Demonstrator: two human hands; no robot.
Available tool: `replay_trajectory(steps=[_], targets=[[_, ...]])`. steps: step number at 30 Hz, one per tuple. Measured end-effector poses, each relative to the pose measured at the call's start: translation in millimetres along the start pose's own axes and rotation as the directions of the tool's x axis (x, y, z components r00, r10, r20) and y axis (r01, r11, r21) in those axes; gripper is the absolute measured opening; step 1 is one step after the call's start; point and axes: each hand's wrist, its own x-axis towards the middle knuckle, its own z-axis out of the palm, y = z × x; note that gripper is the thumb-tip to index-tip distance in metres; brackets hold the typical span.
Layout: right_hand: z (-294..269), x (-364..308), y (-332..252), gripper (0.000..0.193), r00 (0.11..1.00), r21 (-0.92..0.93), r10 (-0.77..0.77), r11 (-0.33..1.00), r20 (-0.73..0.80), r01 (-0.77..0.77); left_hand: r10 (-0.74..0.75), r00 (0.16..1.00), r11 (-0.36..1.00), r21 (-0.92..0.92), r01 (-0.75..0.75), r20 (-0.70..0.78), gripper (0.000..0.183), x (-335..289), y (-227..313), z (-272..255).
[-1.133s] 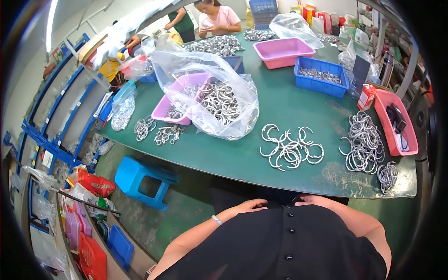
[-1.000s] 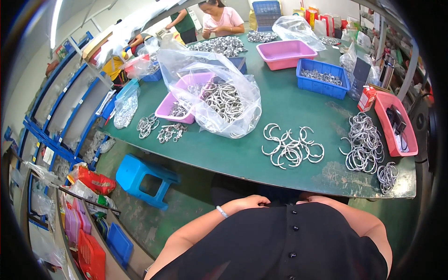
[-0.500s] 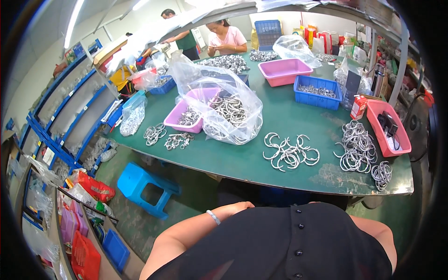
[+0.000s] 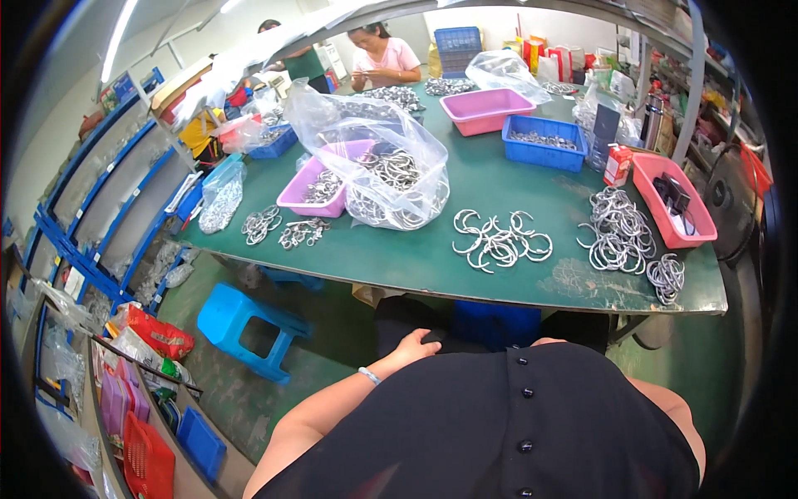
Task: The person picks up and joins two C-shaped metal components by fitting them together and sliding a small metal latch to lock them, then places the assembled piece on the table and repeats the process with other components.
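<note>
My left hand (image 4: 413, 346), with a pale bracelet (image 4: 370, 376) at the wrist, is low in front of my body, below the table edge. Its fingers are curled around something dark that I cannot make out against black cloth. Of my right hand (image 4: 547, 341) only a sliver shows above my black shirt; its fingers are hidden. Neither hand touches the table. Nearest on the green tabletop (image 4: 532, 200) lies a loose spread of open silver rings (image 4: 503, 241). To its right are a larger heap of rings (image 4: 617, 229) and a small bundle (image 4: 666, 279).
A clear bag of rings (image 4: 399, 187) leans over a pink tray (image 4: 291, 200). Farther back stand another pink tray (image 4: 478, 125) and a blue bin (image 4: 544, 154). A red-pink tray (image 4: 673, 237) sits at right. A blue stool (image 4: 249, 328) stands left. Two people are across the table.
The view has shifted, so the table appears higher and slightly farther left. My left hand shows more fully, its fingers now visible at the dark thing; slightly more of my right hand shows.
</note>
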Motion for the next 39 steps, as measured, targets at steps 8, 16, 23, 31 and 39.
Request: replay_trajectory(steps=[8, 16, 23, 31, 39], targets=[[-1.1, 9.6, 6.6, 0.021, 0.971, -0.071, -0.058, 0.997, -0.231, 0.043, 0.064, 0.987, 0.993, 0.105, -0.048, -0.149, 0.069, 14.6, 0.5, 5.4], [-29.2, 4.9, 31.4, 0.027, 0.977, -0.352, -0.100, 0.936, -0.188, 0.028, 0.232, 0.928, 0.973, 0.061, -0.224, -0.291, 0.053, 19.1, -3.0, -8.9], [-111.4, -24.8, -31.8, 0.022, 0.837, -0.549, -0.536, 0.671, 0.105, 0.498, 0.508, 0.782, 0.857, 0.302, -0.417, -0.361, 0.019, 1.8, 14.6, -29.8], [-167.6, 47.2, -18.4, 0.074, 0.667, -0.701, -0.425, 0.683, -0.611, -0.206, 0.823, 0.555, 0.516, 0.566, -0.643, -0.120, 0.016, 5.8, 97.4, -7.1], [-170.7, 80.3, -15.8, 0.072, 0.671, -0.665, -0.410, 0.728, -0.617, -0.167, 0.889, 0.432, 0.425, 0.624, -0.656, -0.152, 0.023, 46.0, 118.0, 1.6]])
